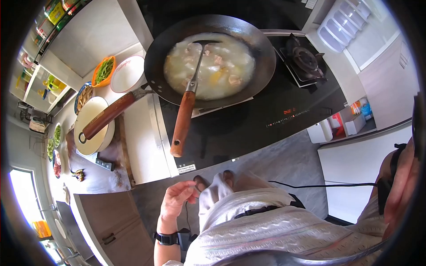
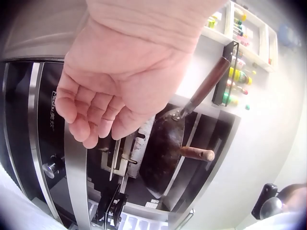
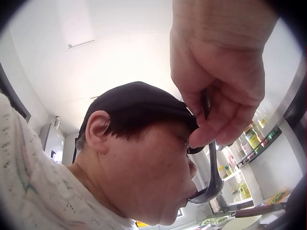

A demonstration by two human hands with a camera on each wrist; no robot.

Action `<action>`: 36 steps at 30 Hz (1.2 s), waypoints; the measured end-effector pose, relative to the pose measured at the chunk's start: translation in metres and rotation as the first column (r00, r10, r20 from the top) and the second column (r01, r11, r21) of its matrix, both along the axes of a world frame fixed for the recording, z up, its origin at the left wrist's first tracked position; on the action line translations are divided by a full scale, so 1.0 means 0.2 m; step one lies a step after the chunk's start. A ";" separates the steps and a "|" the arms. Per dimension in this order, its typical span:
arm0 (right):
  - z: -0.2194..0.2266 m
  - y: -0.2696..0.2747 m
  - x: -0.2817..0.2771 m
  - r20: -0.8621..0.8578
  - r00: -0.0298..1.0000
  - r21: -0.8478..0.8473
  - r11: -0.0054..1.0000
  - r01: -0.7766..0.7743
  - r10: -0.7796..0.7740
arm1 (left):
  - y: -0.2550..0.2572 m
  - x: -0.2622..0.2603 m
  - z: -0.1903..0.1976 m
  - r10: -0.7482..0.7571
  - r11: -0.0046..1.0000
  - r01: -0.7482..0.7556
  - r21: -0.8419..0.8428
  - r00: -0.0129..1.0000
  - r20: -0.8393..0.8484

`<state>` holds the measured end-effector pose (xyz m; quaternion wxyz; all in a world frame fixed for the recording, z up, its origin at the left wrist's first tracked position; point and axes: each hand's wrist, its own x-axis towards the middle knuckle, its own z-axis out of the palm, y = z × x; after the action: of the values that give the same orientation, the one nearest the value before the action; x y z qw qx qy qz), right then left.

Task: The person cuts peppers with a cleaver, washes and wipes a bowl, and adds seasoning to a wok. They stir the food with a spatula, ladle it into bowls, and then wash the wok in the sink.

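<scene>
- Fingers (image 3: 225, 129) of the right hand (image 3: 223, 72) are clamping the ladle (image 3: 217, 182) by its handle (image 3: 206, 103), bowl meeting the person's mouth (image 3: 190, 197).
- Left hand (image 1: 178, 197) is hanging empty, loosely curled.
- Ladle's looking light, stiff; handle's probably offering the surest hold.

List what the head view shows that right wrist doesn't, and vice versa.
Only head: food in the wok, the spatula resting in it, the knife, the left grip.
Only right wrist: the person's mouth with the ladle at it, held by the right grip; the ceiling.
Both: the wok handle, pale pot, shelf bottles.
</scene>
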<state>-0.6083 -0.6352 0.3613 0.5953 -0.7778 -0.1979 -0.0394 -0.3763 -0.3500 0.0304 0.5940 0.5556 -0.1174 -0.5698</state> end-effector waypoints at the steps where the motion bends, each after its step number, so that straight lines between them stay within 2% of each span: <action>1: 0.00 0.00 0.00 -0.005 1.000 0.000 1.000 -0.002 0.002 | 0.00 0.00 -0.01 0.003 1.000 -0.003 0.009 1.000 0.001; 14: 0.01 -0.04 -0.02 -0.107 0.994 0.007 0.999 0.033 -0.032 | -0.01 0.03 -0.04 0.016 0.999 -0.015 0.044 1.000 -0.020; 21: -0.01 -0.07 -0.01 -0.243 0.951 -0.056 0.981 0.185 -0.194 | -0.03 -0.01 0.00 0.030 0.996 -0.029 0.090 0.999 -0.011; 22: -0.01 -0.07 0.00 -0.255 0.945 -0.063 0.979 0.194 -0.204 | -0.07 -0.05 0.11 0.165 0.986 -0.167 -0.010 0.982 -0.091; 24: -0.01 -0.07 0.01 -0.271 0.938 -0.076 0.977 0.201 -0.214 | -0.08 -0.05 0.13 0.292 0.943 -0.315 -0.107 0.939 -0.183; 26: 0.00 -0.08 0.02 -0.287 0.933 -0.081 0.976 0.200 -0.215 | -0.03 0.02 0.01 0.066 0.996 -0.065 0.056 0.998 -0.021; 28: 0.01 -0.07 0.02 -0.296 0.933 -0.081 0.979 0.188 -0.204 | -0.03 0.00 0.02 0.075 0.996 -0.074 0.051 0.997 -0.005; 31: 0.04 -0.07 0.01 -0.313 0.936 -0.069 0.987 0.144 -0.159 | -0.03 -0.03 0.02 0.260 0.961 -0.272 -0.054 0.951 -0.168; 33: 0.07 -0.06 -0.01 -0.313 0.946 -0.026 0.996 0.087 -0.090 | 0.00 0.02 -0.10 0.070 0.997 -0.068 0.046 0.996 -0.054; 36: 0.12 -0.05 -0.03 -0.327 0.945 0.013 1.000 0.018 -0.013 | -0.01 0.03 -0.06 0.042 0.998 -0.039 0.058 0.998 -0.039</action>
<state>-0.6152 -0.6456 0.3854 0.6257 -0.7703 -0.0899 0.0840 -0.3710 -0.3523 0.0175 0.5914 0.5632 -0.0778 -0.5718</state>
